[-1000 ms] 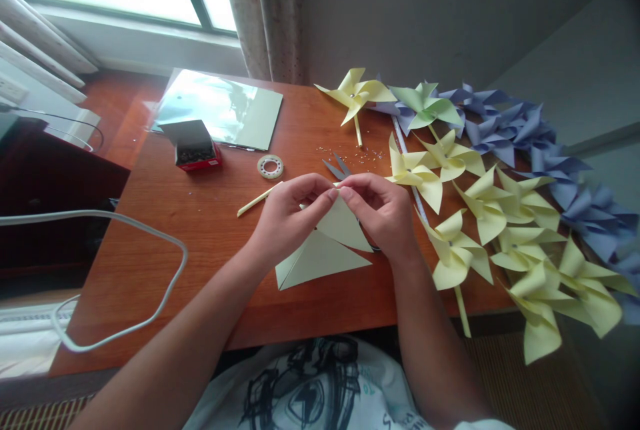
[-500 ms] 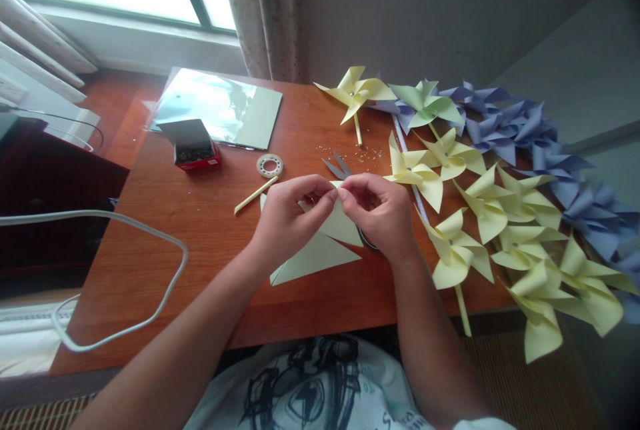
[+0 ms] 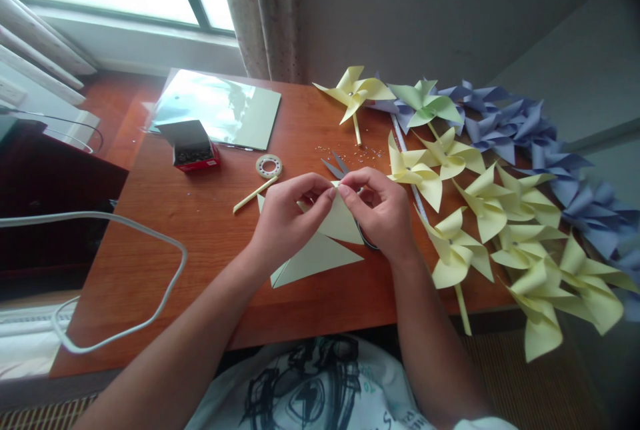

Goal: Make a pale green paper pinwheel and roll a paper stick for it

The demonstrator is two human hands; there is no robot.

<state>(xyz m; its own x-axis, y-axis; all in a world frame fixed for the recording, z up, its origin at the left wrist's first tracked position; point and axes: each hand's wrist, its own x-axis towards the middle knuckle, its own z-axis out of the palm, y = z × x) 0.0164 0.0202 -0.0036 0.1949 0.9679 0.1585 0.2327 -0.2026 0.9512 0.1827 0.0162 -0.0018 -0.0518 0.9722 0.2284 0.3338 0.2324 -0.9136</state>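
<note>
A pale yellow-green sheet of paper (image 3: 315, 258) with slits cut in from its corners lies beneath my hands. My left hand (image 3: 299, 209) is closed in a pinch at the sheet's far corner. Against it, fingertips almost touching, my right hand (image 3: 375, 207) pinches the same corner. The fingers hide exactly how the corner is held. Just beyond my right hand, a pair of scissors (image 3: 340, 165) lies with its blades apart, its handles partly under the hand. Left of the sheet are a rolled yellow paper stick (image 3: 255, 195) and a tape roll (image 3: 269, 165).
An open red box of small dark pieces (image 3: 197, 160) stands at the left, near a glossy pack of paper (image 3: 225, 107). Several yellow pinwheels (image 3: 457, 250), a green one (image 3: 425, 103) and purple ones (image 3: 505, 127) crowd the right side. A white cable (image 3: 170, 240) loops at left.
My right hand's fingers have shifted slightly, with the index finger raised a little higher. The paper has turned or slid very slightly under my hands. Everything else stays put.
</note>
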